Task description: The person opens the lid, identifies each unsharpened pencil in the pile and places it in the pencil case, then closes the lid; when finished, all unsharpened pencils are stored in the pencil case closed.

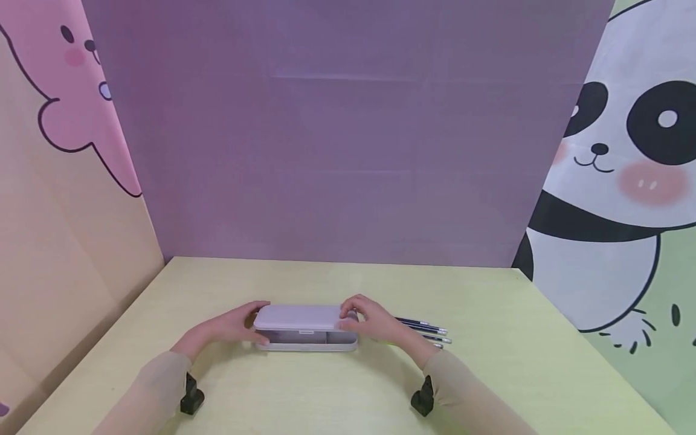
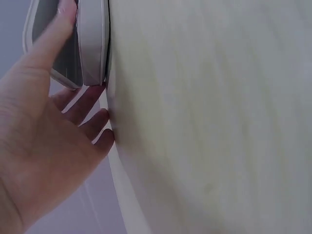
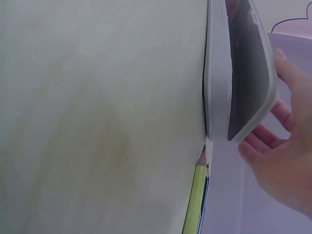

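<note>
A pale pencil case [image 1: 304, 347] rests on the table with its lid [image 1: 299, 315] partly raised, and a grey interior shows in the gap. My left hand [image 1: 231, 327] holds the case's left end, thumb at the front and fingers around behind. On the right, my right hand [image 1: 375, 321] grips the lid's end, the thumb at its front edge and the fingers at the back, as the right wrist view also shows. Several dark pencils [image 1: 426, 327] lie to the right of the case, partly hidden by the right forearm. A yellow-green pencil [image 3: 195, 195] points its tip toward the case.
The light wooden table [image 1: 304, 399] spreads around the case. Behind it hangs a plain purple backdrop [image 1: 348, 151]. Cartoon panels flank it, with a panda [image 1: 592, 260] on the right and a pink animal [image 1: 76, 109] on the left. Black wrist devices sit on both sleeves.
</note>
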Motion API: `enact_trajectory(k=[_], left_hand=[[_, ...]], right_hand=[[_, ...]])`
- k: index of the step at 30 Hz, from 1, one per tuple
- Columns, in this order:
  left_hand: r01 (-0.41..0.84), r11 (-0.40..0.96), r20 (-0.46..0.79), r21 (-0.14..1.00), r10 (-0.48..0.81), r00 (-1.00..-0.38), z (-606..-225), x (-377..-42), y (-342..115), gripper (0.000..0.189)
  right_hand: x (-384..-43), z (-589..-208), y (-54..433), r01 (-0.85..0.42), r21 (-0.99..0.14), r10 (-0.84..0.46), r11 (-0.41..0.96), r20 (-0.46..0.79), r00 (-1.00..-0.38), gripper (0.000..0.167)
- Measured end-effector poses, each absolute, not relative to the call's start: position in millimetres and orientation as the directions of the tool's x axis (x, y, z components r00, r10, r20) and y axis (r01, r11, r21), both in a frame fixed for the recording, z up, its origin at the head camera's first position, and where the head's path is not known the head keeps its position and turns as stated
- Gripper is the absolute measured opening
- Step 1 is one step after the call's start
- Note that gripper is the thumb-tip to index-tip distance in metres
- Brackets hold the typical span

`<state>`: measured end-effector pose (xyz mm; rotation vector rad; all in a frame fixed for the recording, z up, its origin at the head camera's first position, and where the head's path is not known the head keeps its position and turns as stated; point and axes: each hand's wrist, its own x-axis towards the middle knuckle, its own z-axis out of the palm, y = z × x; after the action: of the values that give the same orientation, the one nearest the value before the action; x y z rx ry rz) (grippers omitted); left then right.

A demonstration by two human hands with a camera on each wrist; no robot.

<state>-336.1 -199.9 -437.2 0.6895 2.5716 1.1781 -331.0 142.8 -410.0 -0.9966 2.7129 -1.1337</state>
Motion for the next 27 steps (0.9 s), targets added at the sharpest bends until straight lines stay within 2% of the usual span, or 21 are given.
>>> enact_trajectory(k=[3, 10, 18, 27], left_hand=[[0.279, 0.598, -0.068, 0.751, 0.491, -0.868, -429, -333, -197, 0.096], [0.241, 0.662, -0.112, 0.71, 0.444, -0.889, -415, -330, -194, 0.086], [0.275, 0.682, -0.084, 0.678, 0.443, -0.892, -413, -331, -193, 0.089], [0.294, 0.706, -0.077, 0.644, 0.442, -0.894, -416, -333, -188, 0.095]], right_hand=[[-331, -409, 143, -0.537, -0.637, -0.565, 0.554, 0.186, -0.804, 0.024], [-327, -401, 141, -0.519, -0.586, -0.554, 0.622, 0.138, -0.821, 0.037], [-325, -393, 136, -0.512, -0.565, -0.561, 0.647, 0.101, -0.821, 0.051], [-332, -396, 136, -0.501, -0.522, -0.538, 0.69, 0.092, -0.838, 0.053]])
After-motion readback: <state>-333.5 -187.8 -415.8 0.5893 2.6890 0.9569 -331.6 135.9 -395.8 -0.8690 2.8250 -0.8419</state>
